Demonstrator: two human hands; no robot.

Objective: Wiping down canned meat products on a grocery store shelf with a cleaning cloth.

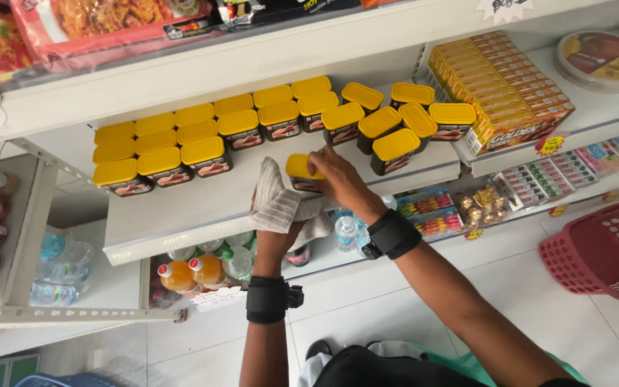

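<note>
Right hand (339,178) grips a yellow-lidded rectangular tin (302,172) at the white metal shelf's (180,215) front edge | left hand (275,233) clutches a pale waffle-weave cloth (275,202) beside the tin | more yellow-lidded tins (166,154) in rows behind | red plastic basket (603,247) on the floor at right

On the white metal shelf (180,215) stand twenty-one small rectangular cans with yellow plastic lids (202,150), counting the one in hand. One grey waffle-weave cloth (275,204) is there, two orange-filled bottles with red caps (193,272), and one red perforated plastic basket (607,251).
</note>
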